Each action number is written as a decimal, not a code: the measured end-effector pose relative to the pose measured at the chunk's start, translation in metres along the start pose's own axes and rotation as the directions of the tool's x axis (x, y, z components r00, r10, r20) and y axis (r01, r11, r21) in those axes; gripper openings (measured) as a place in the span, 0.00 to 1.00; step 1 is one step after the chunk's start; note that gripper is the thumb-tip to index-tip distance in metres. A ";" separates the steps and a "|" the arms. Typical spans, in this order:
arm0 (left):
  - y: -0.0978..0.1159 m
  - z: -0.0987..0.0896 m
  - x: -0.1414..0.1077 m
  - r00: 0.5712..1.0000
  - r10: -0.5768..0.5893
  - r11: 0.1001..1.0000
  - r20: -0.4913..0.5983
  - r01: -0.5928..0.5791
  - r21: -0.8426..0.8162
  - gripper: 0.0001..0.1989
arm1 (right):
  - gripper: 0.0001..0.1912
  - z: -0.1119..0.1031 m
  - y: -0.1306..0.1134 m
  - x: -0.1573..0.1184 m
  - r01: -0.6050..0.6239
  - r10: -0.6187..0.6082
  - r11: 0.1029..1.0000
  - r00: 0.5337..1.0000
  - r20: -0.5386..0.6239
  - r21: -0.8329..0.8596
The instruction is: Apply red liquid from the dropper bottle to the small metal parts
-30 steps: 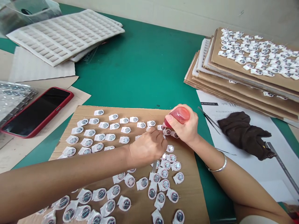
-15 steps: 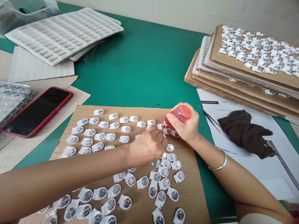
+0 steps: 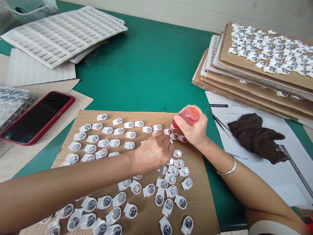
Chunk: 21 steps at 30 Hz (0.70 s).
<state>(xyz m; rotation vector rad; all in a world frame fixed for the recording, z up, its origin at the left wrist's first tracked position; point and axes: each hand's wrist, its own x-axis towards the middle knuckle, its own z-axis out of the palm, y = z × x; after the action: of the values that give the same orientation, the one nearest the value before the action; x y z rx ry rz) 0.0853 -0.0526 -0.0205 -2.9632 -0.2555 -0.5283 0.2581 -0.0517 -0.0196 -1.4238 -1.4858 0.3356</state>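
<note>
My right hand (image 3: 193, 125) is shut around a red squeeze bottle (image 3: 190, 116), its narrow tip (image 3: 172, 126) pointing down at a row of small round metal-faced discs on white paper backing (image 3: 168, 131). My left hand (image 3: 154, 153) lies just beside that tip, its fingertips at another disc (image 3: 171, 141) and partly covering it. Whatever those fingers hold is hidden. A thin metal strip (image 3: 160, 172) sticks out below my left hand. Many more discs lie in loose rows across the brown cardboard sheet (image 3: 197, 195) under both hands.
A stack of cardboard sheets (image 3: 244, 78) carrying more discs stands at the right, near tweezers (image 3: 218, 122), a dark cloth (image 3: 254, 137) and a metal ruler (image 3: 297, 171). A phone in a red case (image 3: 36, 118) and white moulded trays (image 3: 61, 36) lie on the left.
The whole scene has drifted slightly up in the view. Both hands stay over the same discs, and the right hand keeps hold of the red bottle.
</note>
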 end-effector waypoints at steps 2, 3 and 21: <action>-0.001 -0.001 0.000 1.000 0.000 1.000 0.009 0.000 -0.005 0.11 | 0.13 0.000 0.002 0.000 -0.010 0.010 1.000 1.000 0.003 0.003; -0.001 -0.001 0.000 1.000 -0.002 1.000 0.017 0.002 -0.012 0.11 | 0.13 0.000 0.002 0.001 -0.013 0.013 1.000 1.000 0.005 0.004; -0.013 -0.005 0.000 0.992 -0.111 0.945 0.057 0.123 -0.302 0.11 | 0.13 -0.006 0.001 -0.002 0.144 -0.145 0.989 0.989 -0.035 -0.037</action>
<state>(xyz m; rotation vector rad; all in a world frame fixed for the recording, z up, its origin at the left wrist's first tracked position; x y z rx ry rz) 0.0812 -0.0411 -0.0142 -3.2771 -0.3887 -0.5707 0.2632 -0.0554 -0.0190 -1.3333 -1.5601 0.1932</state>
